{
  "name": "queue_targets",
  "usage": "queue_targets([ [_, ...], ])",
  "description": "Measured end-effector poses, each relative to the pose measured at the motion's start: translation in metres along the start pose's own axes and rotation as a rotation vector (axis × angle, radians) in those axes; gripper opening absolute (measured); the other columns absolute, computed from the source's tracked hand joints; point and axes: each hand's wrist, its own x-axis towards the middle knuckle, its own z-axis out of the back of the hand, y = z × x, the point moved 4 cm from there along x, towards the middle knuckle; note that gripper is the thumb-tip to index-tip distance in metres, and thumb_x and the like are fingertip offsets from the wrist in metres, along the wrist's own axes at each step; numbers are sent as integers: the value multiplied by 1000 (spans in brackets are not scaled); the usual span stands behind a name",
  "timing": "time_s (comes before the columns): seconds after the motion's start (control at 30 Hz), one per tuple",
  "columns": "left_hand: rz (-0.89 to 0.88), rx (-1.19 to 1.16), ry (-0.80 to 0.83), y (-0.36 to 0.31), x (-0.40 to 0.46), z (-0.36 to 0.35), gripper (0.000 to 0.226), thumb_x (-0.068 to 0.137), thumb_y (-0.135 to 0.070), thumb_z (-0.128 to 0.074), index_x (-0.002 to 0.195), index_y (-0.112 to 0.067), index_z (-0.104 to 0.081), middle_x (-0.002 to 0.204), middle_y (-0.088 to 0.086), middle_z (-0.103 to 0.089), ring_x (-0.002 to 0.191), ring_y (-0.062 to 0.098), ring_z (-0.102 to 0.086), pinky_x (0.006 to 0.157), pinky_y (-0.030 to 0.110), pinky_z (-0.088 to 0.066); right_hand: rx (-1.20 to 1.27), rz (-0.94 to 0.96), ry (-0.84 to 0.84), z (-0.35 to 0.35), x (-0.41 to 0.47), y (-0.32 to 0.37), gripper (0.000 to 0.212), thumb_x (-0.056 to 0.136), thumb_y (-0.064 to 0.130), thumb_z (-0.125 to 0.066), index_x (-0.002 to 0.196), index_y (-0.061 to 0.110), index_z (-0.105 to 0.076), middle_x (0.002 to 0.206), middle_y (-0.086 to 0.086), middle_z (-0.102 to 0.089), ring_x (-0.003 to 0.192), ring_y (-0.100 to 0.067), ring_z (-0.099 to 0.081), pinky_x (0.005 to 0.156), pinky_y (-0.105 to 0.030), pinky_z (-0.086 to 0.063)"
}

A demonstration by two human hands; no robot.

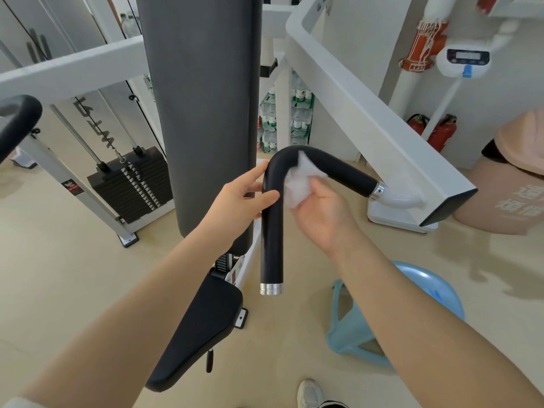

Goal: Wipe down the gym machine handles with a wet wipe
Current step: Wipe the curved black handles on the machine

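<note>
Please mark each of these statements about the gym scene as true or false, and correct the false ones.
1. The right hand presses the wet wipe against the inside of the bend of the black handle. True.
2. The left hand is away from the handle. False: its grip is on the handle just below the bend.
3. The handle ends in a silver end cap near the seat pad. True.
4. A red stool stands under the right forearm. False: the stool is blue.
5. The weight stack is to the right of the back pad. False: it is to the left.
</note>
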Motion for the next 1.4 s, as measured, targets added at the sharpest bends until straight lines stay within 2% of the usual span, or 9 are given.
queue_targets([
  [0.17,-28,21,-56,5,-9,12,40,88,-9,-58,103,-46,-59,82,-24,-70,80,-2,-65,76,13,-52,-470,-22,116,-8,-15,-4,37,102,22,-30,126,4,-52,122,-19,-58,116,-28,-55,95,-33,-46],
  [0.3,-24,12,-57,10,-14,7,44,87,-10,-60,119,-39,-57,93,-11,-70,93,21,-65,86,33,-55,-704,-213,194,12,-36,-26,35,103,30,-28,121,22,-57,116,-4,-64,113,-17,-59,97,-30,-47],
  [0.6,-24,87,17,7,-27,5,60,85,-14,-63,134,-41,-41,103,-24,-58,81,1,-66,74,9,-46,-718,-174,131,8,-37,-27,39,103,31,-25,124,15,-54,127,-17,-57,118,-27,-55,103,-40,-43],
  [0.73,-21,91,21,7,-27,5,62,85,-13,-63,136,-40,-39,100,-17,-59,77,5,-65,76,19,-49,-707,-319,194,23,-65,-43,38,103,30,-26,122,16,-56,119,-11,-62,111,-22,-58,100,-40,-43],
  [0.9,-30,62,17,11,-27,3,60,88,-14,-60,137,-39,-38,83,-15,-63,78,6,-62,71,18,-50,-609,-49,178,7,-49,-18,29,103,28,-27,109,29,-56,126,-12,-59,120,-24,-55,107,-41,-39],
  [1.03,0,-96,36,22,-27,7,46,92,-10,-53,130,-35,-49,91,-5,-71,88,17,-66,84,28,-55,-1044,265,329,16,-77,-45,36,99,27,-37,128,47,-34,143,17,-35,125,10,-38,106,-16,-35],
  [1.1,55,-210,54,28,-27,11,37,94,-7,-50,127,-24,-55,93,-3,-72,84,14,-68,81,28,-56,-1488,535,459,20,-87,-53,43,97,34,-40,139,42,-32,153,20,-13,137,-1,-23,109,-18,-31],
  [1.2,108,-318,104,31,-30,15,29,95,-13,-47,120,-17,-60,104,3,-70,86,17,-68,80,30,-53,-2073,932,688,17,-80,-51,38,94,31,-39,123,17,-60,141,-4,-48,137,-23,-27,110,-37,-29],
  [1.4,81,-232,1,31,-31,19,23,97,-23,-45,112,-19,-62,104,2,-67,99,17,-63,89,31,-50,-2393,1021,681,-18,-61,-27,49,94,40,-30,109,16,-70,117,-1,-67,128,-26,-47,110,-36,-21],
])
